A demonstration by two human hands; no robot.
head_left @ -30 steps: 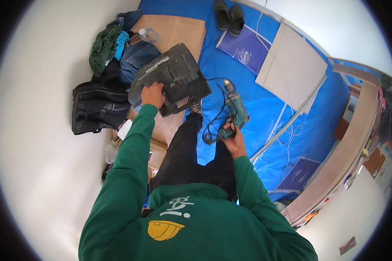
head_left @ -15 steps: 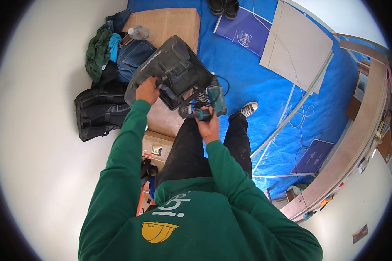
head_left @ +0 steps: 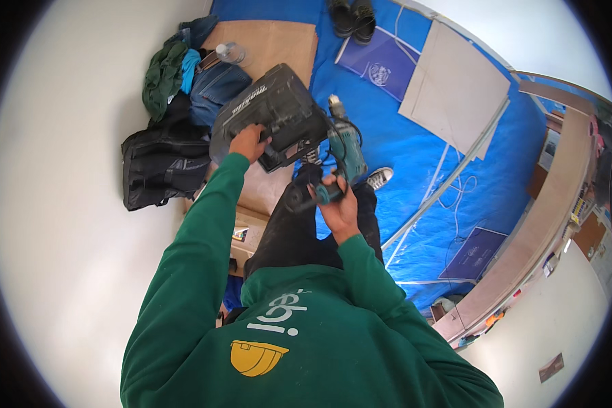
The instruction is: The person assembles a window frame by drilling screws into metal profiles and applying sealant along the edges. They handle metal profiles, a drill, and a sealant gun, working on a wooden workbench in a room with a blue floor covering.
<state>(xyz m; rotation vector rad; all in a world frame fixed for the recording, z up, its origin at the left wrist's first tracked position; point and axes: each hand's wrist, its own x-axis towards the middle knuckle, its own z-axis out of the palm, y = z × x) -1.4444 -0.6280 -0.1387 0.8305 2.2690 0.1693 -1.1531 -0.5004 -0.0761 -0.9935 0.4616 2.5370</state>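
My left hand (head_left: pixel 249 144) is closed around the handle of a black hard plastic tool case (head_left: pixel 279 102), which hangs tilted in front of my left leg. To the right of the case, my right hand (head_left: pixel 343 212) grips a teal corded drill (head_left: pixel 347 148) by the handle at its rear end. The drill's metal chuck end points away from me. A dark cord loops beside the drill's body, and where it runs behind the case I cannot make out. The case and drill are close together, the case partly overlapping the cord.
Blue sheeting (head_left: pixel 415 197) covers the floor around my feet. Clothes (head_left: pixel 214 85), a clear bottle (head_left: pixel 231 53) and a black backpack (head_left: pixel 164 166) lie to the left. Flat boards (head_left: pixel 455 88) and black shoes (head_left: pixel 352 20) lie ahead. A curved wooden counter (head_left: pixel 544 231) stands right.
The case has turned, so its lettered outer side now shows instead of its recessed side. The drill has swung out to the right, its chuck end now plainly visible.
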